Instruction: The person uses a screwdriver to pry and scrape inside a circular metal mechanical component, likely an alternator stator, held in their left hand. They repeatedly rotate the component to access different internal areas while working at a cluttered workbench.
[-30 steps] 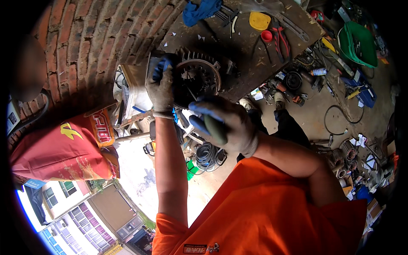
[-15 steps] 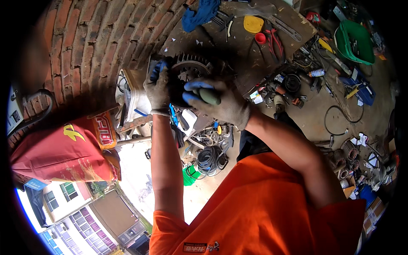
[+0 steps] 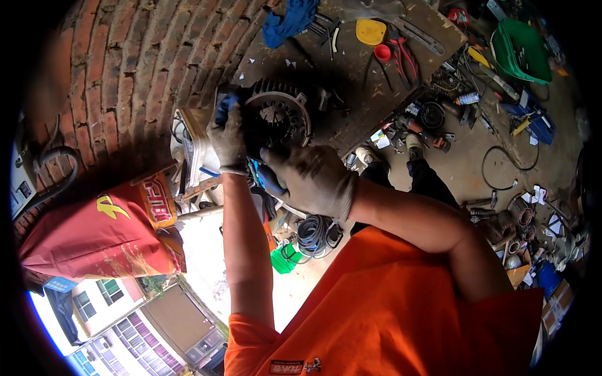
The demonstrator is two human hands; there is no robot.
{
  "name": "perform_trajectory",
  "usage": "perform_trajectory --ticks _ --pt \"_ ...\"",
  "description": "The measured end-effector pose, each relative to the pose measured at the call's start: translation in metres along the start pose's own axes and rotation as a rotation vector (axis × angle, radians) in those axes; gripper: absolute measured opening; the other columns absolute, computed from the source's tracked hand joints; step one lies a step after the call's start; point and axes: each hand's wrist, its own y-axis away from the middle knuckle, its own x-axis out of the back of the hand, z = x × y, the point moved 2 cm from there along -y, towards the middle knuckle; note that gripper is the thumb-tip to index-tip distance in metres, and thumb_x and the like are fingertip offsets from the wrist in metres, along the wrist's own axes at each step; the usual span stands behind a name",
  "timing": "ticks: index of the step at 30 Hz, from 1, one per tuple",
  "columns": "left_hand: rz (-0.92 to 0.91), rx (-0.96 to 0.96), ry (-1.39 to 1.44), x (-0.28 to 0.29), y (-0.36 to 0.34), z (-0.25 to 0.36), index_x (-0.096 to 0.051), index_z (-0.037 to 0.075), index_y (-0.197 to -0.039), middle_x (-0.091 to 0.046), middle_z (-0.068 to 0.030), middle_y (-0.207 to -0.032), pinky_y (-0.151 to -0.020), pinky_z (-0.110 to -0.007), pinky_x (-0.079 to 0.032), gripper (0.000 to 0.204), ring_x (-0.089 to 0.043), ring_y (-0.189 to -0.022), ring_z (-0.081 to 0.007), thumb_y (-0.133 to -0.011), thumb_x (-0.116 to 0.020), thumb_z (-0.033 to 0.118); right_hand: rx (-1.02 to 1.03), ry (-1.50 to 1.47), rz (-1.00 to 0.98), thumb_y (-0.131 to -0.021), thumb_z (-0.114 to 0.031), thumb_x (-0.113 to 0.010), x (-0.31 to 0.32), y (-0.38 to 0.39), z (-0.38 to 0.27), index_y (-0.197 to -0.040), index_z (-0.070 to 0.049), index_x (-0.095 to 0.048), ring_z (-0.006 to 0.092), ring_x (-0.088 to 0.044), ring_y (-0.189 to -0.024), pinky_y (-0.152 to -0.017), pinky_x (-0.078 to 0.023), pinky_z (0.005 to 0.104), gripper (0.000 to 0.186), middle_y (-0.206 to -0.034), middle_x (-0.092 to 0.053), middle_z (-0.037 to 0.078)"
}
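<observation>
In the head view we have the round motor housing (image 3: 276, 119) standing on the edge of the dark workbench (image 3: 351, 69), hard against the brick wall (image 3: 106, 69). Our left hand (image 3: 227, 139), gloved, is clamped on the housing's left rim with a blue rag (image 3: 227, 103) bunched above its fingers. Our right hand (image 3: 310, 178), also gloved, is curled shut round a blue-handled tool (image 3: 266, 178) (only the handle shows, the working end is hidden under the housing). We judge the step in hand to be working at the housing's lower edge while the left steadies it; the next move calls for a firm hold on the rim so the housing does not roll off the bench edge.

Against the frame a second ago, our right hand has moved up and in, from well below the housing to just beside it, and the left keeps its place on the rim
</observation>
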Motion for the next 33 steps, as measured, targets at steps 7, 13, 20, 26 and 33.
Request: perform_trajectory --ticks 7,13,20,26,33 --pt "0.012 0.002 0.002 0.005 -0.008 -0.008 -0.072 -0.002 -0.117 -0.073 -0.0019 -0.103 -0.084 -0.025 -0.051 0.026 -0.063 -0.089 -0.0085 -0.097 -0.068 0.015 0.038 -0.134 -0.023 -0.092 -0.023 -0.071 -0.007 -0.007 0.028 -0.12 -0.005 -0.071 0.028 -0.073 -0.074 -0.07 -0.057 0.0365 0.033 -0.088 -0.074 0.021" --pt "0.035 -0.005 0.006 0.015 -0.002 -0.013 -0.072 -0.003 -0.114 -0.071 -0.0003 -0.098 -0.081 -0.024 -0.05 0.024 -0.061 -0.085 -0.0076 -0.097 -0.069 0.014 -0.242 -0.782 -0.033 -0.096 -0.017 -0.066 -0.011 -0.019 0.082 -0.121 -0.003 -0.07 0.0174 -0.073 -0.09 -0.083 -0.058 0.0325 0.029 -0.102 -0.076 0.016" --pt "0.054 -0.034 0.047 -0.001 -0.003 -0.001 -0.071 -0.003 -0.111 -0.07 0.001 -0.094 -0.075 -0.024 -0.05 0.023 -0.059 -0.079 -0.0071 -0.098 -0.068 0.015 -0.169 -0.546 -0.01 -0.092 -0.022 -0.069 -0.002 -0.018 0.059 -0.121 -0.006 -0.071 0.0312 -0.074 -0.092 -0.081 -0.059 0.0381 0.032 -0.105 -0.073 0.021" --pt "0.036 -0.019 0.034 -0.001 0.003 -0.003 -0.072 -0.003 -0.109 -0.07 0.0017 -0.093 -0.073 -0.024 -0.048 0.021 -0.057 -0.077 -0.0066 -0.097 -0.068 0.014 -0.053 -0.429 0.015 -0.087 -0.017 -0.075 0.043 0.011 0.028 -0.116 -0.005 -0.072 0.0316 -0.074 -0.09 -0.08 -0.059 0.0388 0.033 -0.101 -0.073 0.019" --pt "0.06 -0.025 0.07 -0.017 0.018 -0.004 -0.071 -0.003 -0.114 -0.072 -0.0019 -0.099 -0.079 -0.024 -0.052 0.026 -0.062 -0.084 -0.0079 -0.094 -0.071 0.013 0.014 -0.389 0.13 -0.083 -0.01 -0.078 0.05 0.032 0.02 -0.118 -0.004 -0.068 0.0289 -0.074 -0.089 -0.077 -0.059 0.0374 0.037 -0.103 -0.073 0.015"
